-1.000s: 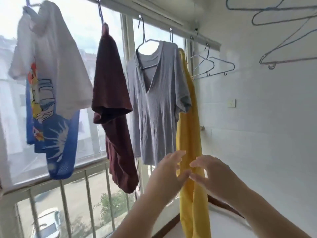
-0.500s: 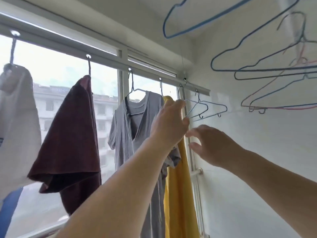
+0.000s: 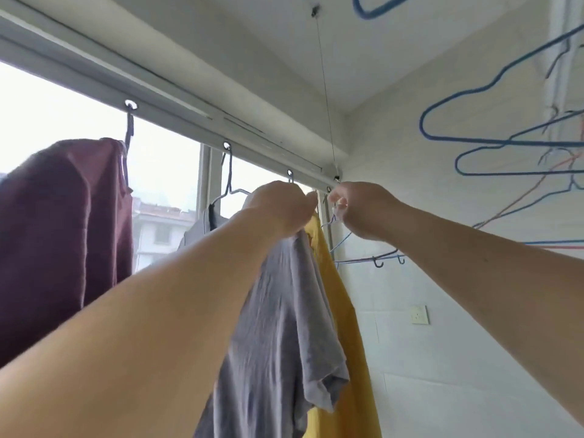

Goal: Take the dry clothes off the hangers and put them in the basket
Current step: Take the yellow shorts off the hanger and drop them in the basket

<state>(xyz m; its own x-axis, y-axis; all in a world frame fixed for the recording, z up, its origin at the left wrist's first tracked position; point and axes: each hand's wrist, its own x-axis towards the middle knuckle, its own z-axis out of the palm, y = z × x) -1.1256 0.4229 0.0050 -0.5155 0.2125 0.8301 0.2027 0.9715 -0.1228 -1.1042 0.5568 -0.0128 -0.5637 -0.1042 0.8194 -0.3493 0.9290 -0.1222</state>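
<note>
Window [image 3: 79, 99] with a pale metal drying rail [image 3: 177, 121] along its top fills the left and centre; white tiled wall [image 3: 442, 327] on the right.

Dark maroon cloth garment [image 3: 60, 235] hangs far left from a wire hook in the rail's 1st visible eyelet. Next to it, a grey crinkled short-sleeve shirt [image 3: 284, 336] on a thin grey wire hanger [image 3: 229, 184] hooked in the 2nd eyelet. Yellow cloth garment [image 3: 344, 311] hangs just beside the grey shirt on its right, touching it, top end up at the rail near the wall corner. No basket in view.

Both forearms reach up from the bottom edge towards the rail.

Left hand [image 3: 281, 210]: fingers curled at the top of the yellow garment, just under the 3rd eyelet. Knuckles face the camera, so can't tell whether it grips the cloth, the hanger hook or nothing.

Right hand [image 3: 363, 210]: fingers curled, fingertips pinching thin wire at the rail end, right above a cluster of empty grey-blue wire hangers [image 3: 369, 257] that hang between the yellow garment and the wall.

Upper right, close to the camera: several empty blue wire hangers [image 3: 505, 142], 1 reddish wire among them.

Small white wall socket [image 3: 419, 315] on the tiles, low on the right.

Thin cord [image 3: 325, 90] runs from a ceiling fitting down to the rail end.
</note>
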